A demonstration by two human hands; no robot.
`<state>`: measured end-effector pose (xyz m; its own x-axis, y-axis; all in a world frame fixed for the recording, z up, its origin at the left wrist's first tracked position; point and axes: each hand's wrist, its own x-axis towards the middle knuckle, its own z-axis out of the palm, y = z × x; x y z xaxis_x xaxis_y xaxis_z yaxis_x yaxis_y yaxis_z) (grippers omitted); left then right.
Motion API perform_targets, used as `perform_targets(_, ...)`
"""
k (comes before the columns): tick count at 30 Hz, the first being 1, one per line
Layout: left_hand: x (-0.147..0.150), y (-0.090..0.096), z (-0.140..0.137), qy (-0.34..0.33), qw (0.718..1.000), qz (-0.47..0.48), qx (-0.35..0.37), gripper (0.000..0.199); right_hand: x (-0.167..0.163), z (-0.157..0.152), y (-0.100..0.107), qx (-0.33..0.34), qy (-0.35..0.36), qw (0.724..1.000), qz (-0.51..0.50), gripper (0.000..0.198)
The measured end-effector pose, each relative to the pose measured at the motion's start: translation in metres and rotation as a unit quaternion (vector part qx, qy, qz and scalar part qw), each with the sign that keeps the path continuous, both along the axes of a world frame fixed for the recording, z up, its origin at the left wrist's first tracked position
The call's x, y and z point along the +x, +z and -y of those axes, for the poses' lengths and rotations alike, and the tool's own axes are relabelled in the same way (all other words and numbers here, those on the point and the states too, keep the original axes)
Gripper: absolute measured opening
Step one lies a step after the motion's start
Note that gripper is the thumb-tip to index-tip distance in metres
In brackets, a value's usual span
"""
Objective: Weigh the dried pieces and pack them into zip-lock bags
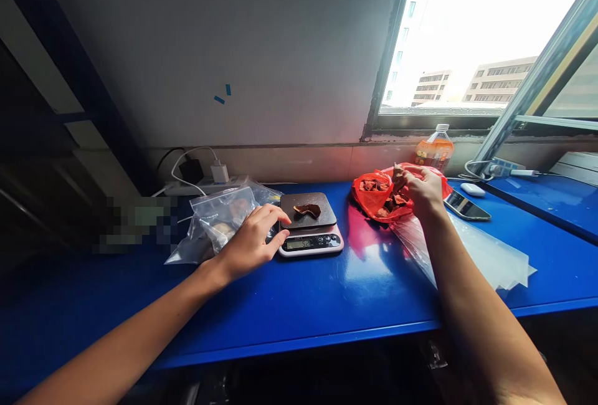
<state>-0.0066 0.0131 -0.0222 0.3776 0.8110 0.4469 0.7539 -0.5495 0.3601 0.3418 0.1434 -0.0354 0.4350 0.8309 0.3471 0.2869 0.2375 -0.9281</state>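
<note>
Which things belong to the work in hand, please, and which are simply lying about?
Seemingly in use:
digital scale
dried slice on it
red bag of dried pieces
piece in right hand
flat clear bags
filled clear bag

Seemingly lying about:
smartphone
white rounded object
drink bottle
white charger

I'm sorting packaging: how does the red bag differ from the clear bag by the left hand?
The red bag is brightly coloured; the clear bag is transparent. The red bag sits right of the scale, the clear bag left of it. The red bag gapes open, baring reddish-brown pieces; the clear bag shows something pale inside. Both rest on the blue table.
</note>
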Motion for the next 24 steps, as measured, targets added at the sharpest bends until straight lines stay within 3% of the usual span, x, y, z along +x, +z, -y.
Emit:
perform_targets(3, 0.0, 0.0, 0.001, -0.007, 1.0, 0.001, 0.004, 0.016, -0.001, 0.006, 0.007, 0.039, 0.034, 0.994, -0.094, 0.029)
perform_targets(6, 0.001, -0.001, 0.002, -0.018, 1.0, 0.002, 0.009, 0.014, -0.007, 0.019, 0.022, 0.108, 0.103, 0.971, -0.187, 0.023)
perform_targets(11, 0.004, -0.001, 0.009, -0.038, 0.999, 0.031, -0.007, 0.016, -0.054, 0.06, 0.047, 0.195, 0.221, 0.932, -0.209, 0.024)
perform_targets(14, 0.006, -0.001, 0.013, -0.043, 0.99, 0.108, -0.077, 0.031, -0.099, 0.086, 0.043, 0.15, 0.345, 0.906, -0.195, 0.025)
perform_targets(17, 0.007, -0.002, 0.014, -0.078, 0.964, 0.219, -0.132, 0.045, -0.137, 0.1, 0.025, 0.061, 0.493, 0.839, -0.22, 0.027)
perform_targets(19, 0.008, -0.004, 0.012, -0.106, 0.94, 0.278, -0.166, 0.045, -0.153, 0.102, 0.011, 0.008, 0.539, 0.811, -0.226, 0.029)
perform_targets(21, 0.009, -0.006, 0.01, -0.112, 0.921, 0.31, -0.208, 0.044, -0.161, 0.101, 0.0, -0.016, 0.538, 0.822, -0.186, 0.028)
perform_targets(24, 0.009, -0.01, 0.006, -0.082, 0.908, 0.323, -0.255, 0.042, -0.166, 0.099, -0.01, 0.002, 0.486, 0.871, -0.071, 0.02)
